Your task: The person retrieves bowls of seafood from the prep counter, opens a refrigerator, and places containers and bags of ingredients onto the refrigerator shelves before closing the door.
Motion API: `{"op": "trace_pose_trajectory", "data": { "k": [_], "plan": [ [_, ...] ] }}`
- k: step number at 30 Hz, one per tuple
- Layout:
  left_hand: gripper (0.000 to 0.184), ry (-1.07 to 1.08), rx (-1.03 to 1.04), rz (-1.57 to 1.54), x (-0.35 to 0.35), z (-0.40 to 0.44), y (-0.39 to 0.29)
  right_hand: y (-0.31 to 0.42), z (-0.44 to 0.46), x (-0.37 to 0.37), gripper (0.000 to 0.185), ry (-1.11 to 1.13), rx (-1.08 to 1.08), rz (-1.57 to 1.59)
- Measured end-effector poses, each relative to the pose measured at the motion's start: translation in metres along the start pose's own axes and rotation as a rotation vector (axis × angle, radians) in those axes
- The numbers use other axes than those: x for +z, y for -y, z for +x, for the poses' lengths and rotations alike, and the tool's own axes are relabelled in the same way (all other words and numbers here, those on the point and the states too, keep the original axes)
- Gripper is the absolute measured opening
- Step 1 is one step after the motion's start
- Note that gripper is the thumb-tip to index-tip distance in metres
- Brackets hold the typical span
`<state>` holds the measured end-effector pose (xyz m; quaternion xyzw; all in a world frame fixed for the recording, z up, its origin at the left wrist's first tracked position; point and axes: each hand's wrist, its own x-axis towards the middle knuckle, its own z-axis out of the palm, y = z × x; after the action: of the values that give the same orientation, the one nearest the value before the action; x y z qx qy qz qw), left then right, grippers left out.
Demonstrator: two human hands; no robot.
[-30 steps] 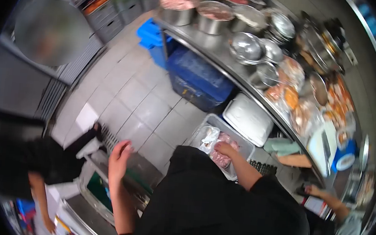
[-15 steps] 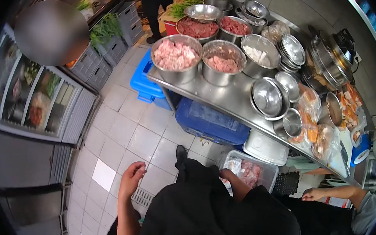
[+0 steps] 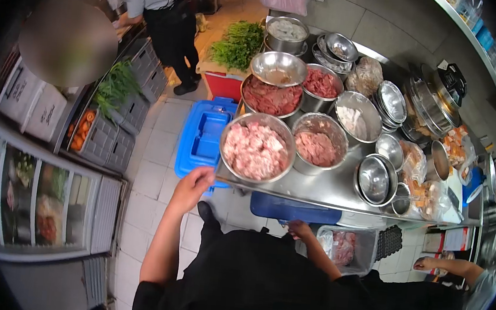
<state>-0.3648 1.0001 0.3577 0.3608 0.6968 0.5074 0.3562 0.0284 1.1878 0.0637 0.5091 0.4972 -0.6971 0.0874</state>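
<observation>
My left hand (image 3: 196,186) is raised near the table's left front corner, loosely open with nothing in it. Just beyond it stands a steel pot of pale pink meat chunks (image 3: 257,147). My right hand (image 3: 298,230) hangs below the table's front edge, its fingers loosely bent and apart, with no object visible in them. Close by that hand are a dark blue cooler lid (image 3: 290,210) under the table and a clear tub (image 3: 362,262) holding meat and a plastic bag. A second pot of ground meat (image 3: 318,149) sits right of the first.
Steel bowls (image 3: 374,181) and bagged food (image 3: 412,163) crowd the table (image 3: 310,191). A blue bin (image 3: 191,162) stands at its left end. Along the left are crates (image 3: 104,142) and a glass-front fridge (image 3: 49,202). A co-worker's arm (image 3: 450,267) is at right; another person (image 3: 170,30) stands far left.
My view has moved nearer the table and tilted up. My left hand has risen toward the table corner. The right hand has come away from above the tub toward the left.
</observation>
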Motion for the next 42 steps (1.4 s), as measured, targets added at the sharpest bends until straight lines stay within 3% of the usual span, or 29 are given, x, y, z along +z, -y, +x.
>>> {"op": "trace_pose_trajectory", "data": {
  "k": [5,8,10,12,14,18,24,26,27,30,31,32,34,38,40,41,42],
  "plan": [
    [0.036,0.121,0.267,0.06,-0.063,0.167,-0.034,-0.053,0.0,0.034,0.019,-0.283,0.117,0.202],
    [0.04,0.164,0.318,0.044,-0.077,0.261,-0.056,-0.066,-0.018,0.116,0.018,-0.517,0.26,0.501],
    [0.044,0.18,0.383,0.107,-0.078,0.315,-0.076,-0.1,-0.016,0.172,0.023,-0.494,0.195,0.659],
    [0.047,0.179,0.451,0.164,-0.073,0.367,-0.095,-0.055,-0.055,0.235,0.027,-0.591,0.137,0.004],
    [0.054,0.13,0.535,0.285,-0.059,0.415,-0.112,-0.165,-0.012,0.28,0.031,-0.742,0.093,-0.094],
    [0.065,0.004,0.77,0.53,-0.019,0.509,-0.12,-0.233,-0.015,0.374,0.034,-0.758,0.251,0.222],
    [0.051,0.113,0.692,0.567,0.004,0.55,-0.138,-0.171,-0.046,0.455,0.035,-0.959,0.451,0.425],
    [0.046,0.251,0.554,0.625,-0.004,0.553,-0.148,-0.159,-0.044,0.475,0.034,-1.021,0.521,0.46],
    [0.036,0.089,0.674,0.823,-0.008,0.54,-0.159,-0.157,-0.042,0.48,0.033,-1.03,0.541,0.465],
    [0.03,-0.053,0.892,0.817,-0.009,0.531,-0.195,-0.152,-0.031,0.482,0.032,-1.018,0.572,0.445],
    [0.033,0.099,0.812,0.984,-0.007,0.532,-0.215,-0.152,-0.027,0.481,0.032,-1.009,0.58,0.426],
    [0.033,0.098,0.82,0.983,0.001,0.541,-0.221,-0.152,-0.024,0.477,0.031,-0.999,0.585,0.407],
    [0.039,0.384,0.601,1.328,0.025,0.569,-0.222,-0.153,-0.018,0.47,0.031,-0.978,0.592,0.365],
    [0.047,0.457,0.59,1.491,0.057,0.601,-0.219,-0.142,-0.006,0.463,0.029,-0.962,0.595,0.35],
    [0.048,0.462,0.528,1.516,0.065,0.598,-0.221,-0.096,-0.025,0.446,0.024,-1.042,0.386,0.674],
    [0.052,0.458,0.467,1.531,0.067,0.598,-0.222,-0.023,-0.062,0.434,0.02,-1.085,0.291,0.707],
    [0.052,0.463,0.469,1.536,0.072,0.606,-0.217,-0.032,-0.053,0.435,0.02,-1.082,0.294,0.713]
  ]
}}
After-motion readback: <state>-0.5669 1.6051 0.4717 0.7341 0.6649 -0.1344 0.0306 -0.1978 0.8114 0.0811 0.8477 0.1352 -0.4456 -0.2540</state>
